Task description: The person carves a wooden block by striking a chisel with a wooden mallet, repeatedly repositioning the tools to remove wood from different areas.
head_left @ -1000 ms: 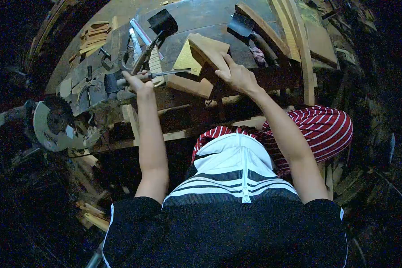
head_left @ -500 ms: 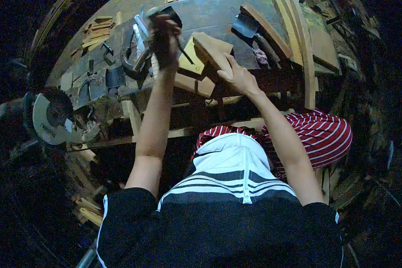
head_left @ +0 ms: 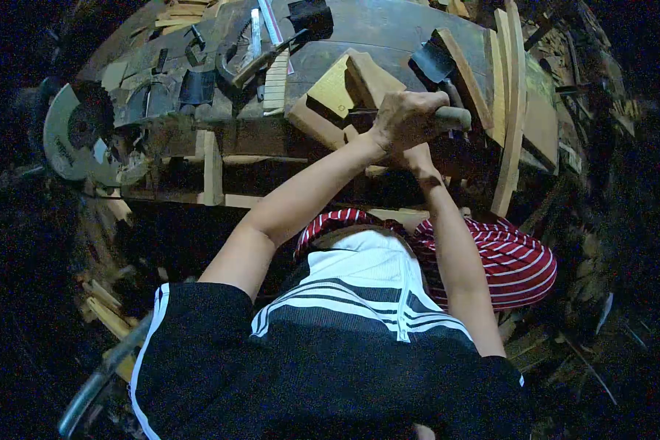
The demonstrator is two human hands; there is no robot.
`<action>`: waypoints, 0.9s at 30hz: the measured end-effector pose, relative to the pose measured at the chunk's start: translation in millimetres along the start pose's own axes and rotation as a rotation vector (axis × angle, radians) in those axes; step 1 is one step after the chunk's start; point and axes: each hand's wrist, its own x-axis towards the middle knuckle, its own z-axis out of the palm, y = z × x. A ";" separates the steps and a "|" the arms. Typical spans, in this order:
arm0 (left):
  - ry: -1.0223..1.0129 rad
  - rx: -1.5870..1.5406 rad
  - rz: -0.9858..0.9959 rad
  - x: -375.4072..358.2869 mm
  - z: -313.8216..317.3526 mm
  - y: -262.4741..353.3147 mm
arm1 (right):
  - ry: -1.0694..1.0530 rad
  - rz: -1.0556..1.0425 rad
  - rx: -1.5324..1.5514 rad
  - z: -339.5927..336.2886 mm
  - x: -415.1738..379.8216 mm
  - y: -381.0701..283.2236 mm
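My left hand is closed in a fist round a tool with a pale rounded handle end sticking out to its right. A thin dark part shows left of the fist. Just below and partly behind it is my right hand, its fingers hidden. Beyond both hands, a light wooden block leans against a yellow-faced wooden piece with a small round mark. Another wooden piece lies at the bench edge beneath them. Whether my right hand touches the wood cannot be made out.
On the dark bench are clamps, a hammer-like tool, dark metal blades and long boards at right. A round saw guard stands at left. Striped red cloth is near my right forearm.
My left hand has moved right and down, from above the clamps to over my right hand. My right hand has shifted lower, now mostly covered. The whole view has shifted a little.
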 end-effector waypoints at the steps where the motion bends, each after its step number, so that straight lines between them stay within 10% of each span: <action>1: 0.001 -0.005 0.002 0.0 -3.4 3.2 | 0.000 -0.015 -0.007 4.2 2.5 12.3; 27: 0.022 0.009 0.066 -5.5 -13.6 -12.5 | -0.046 0.217 0.023 -12.2 2.1 -30.4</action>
